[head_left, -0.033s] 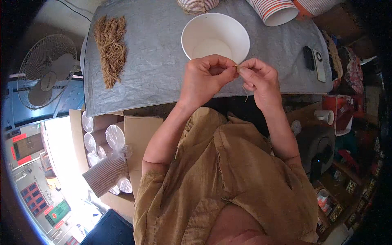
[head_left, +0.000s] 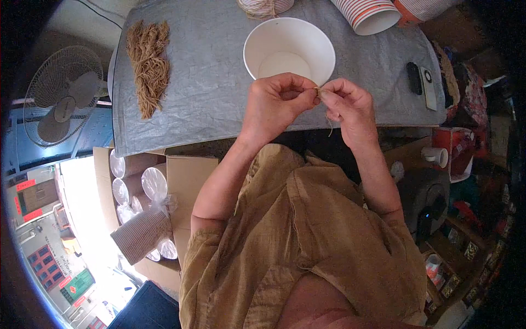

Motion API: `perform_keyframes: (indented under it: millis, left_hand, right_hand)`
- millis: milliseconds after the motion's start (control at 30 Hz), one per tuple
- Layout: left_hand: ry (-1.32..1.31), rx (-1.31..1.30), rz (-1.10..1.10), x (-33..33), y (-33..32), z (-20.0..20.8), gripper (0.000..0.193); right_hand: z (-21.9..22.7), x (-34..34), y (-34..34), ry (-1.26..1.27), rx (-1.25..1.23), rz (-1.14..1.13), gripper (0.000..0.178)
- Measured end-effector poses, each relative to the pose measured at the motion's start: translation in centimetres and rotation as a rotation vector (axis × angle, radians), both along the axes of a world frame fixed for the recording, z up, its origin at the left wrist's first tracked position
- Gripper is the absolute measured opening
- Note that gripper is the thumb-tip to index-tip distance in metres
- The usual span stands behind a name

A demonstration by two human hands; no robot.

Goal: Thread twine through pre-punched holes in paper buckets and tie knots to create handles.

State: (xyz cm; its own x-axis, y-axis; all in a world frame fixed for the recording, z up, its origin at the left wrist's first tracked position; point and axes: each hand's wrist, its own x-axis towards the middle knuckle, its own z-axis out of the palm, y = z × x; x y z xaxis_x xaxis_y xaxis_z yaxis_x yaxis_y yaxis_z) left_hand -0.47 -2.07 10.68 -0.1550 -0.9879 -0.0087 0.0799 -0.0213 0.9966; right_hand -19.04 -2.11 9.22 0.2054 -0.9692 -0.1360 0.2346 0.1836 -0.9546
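Note:
Thumb and fingertip of my left hand [head_left: 276, 107] pinch a short piece of thin tan twine [head_left: 330, 130] at the near edge of the table. Pressed up against them, the fingertips of my right hand [head_left: 350, 109] grip the same twine, and a loose end dangles below. Whether there is a knot between the fingertips is too small to tell. Just beyond both hands stands a white paper tub [head_left: 296, 41], its mouth facing up and its near rim partly behind my left hand. A bundle of brown twine strands [head_left: 149, 68] lies at the left of the table.
A grey cloth [head_left: 203, 98] covers the table. At the back are a twine-wrapped stack [head_left: 266, 6] and nested striped paper tubs [head_left: 367, 15]. A black object [head_left: 415, 78] and a pale flat device [head_left: 428, 88] lie right. Left are a fan [head_left: 64, 104] and a carton [head_left: 192, 181] by bagged cup stacks.

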Motion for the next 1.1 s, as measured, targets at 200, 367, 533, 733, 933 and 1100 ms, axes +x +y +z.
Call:
perform_keyframes:
  millis: [200, 367, 533, 733, 933, 1100]
  left_hand:
    - [0.059, 0.029, 0.008, -0.1, 0.0, 0.0, 0.009]
    - [-0.039, -0.052, 0.003, -0.2, 0.3, 0.0, 0.010]
    - [-0.016, -0.063, -0.014, -0.2, 0.3, -0.5, 0.011]
    - [0.002, -0.014, -0.069, 0.0, 0.1, -0.4, 0.012]
    - [0.049, 0.012, -0.169, 0.5, 0.0, -0.4, 0.012]
    - [0.073, -0.020, -0.176, 0.4, 0.2, -0.6, 0.014]
  right_hand:
    - [0.5, 0.4, 0.2, 0.240, -0.198, -0.040, 0.008]
    - [0.4, 0.3, 0.1, 0.197, -0.164, -0.053, 0.009]
    - [0.3, 0.3, 0.1, 0.037, -0.043, -0.040, 0.011]
    - [0.7, 0.3, 0.2, 0.049, -0.053, -0.031, 0.012]
    - [1.2, -0.3, -0.6, -0.040, 0.064, -0.016, 0.020]
    - [0.7, -0.1, -0.2, 0.071, -0.009, 0.042, 0.017]
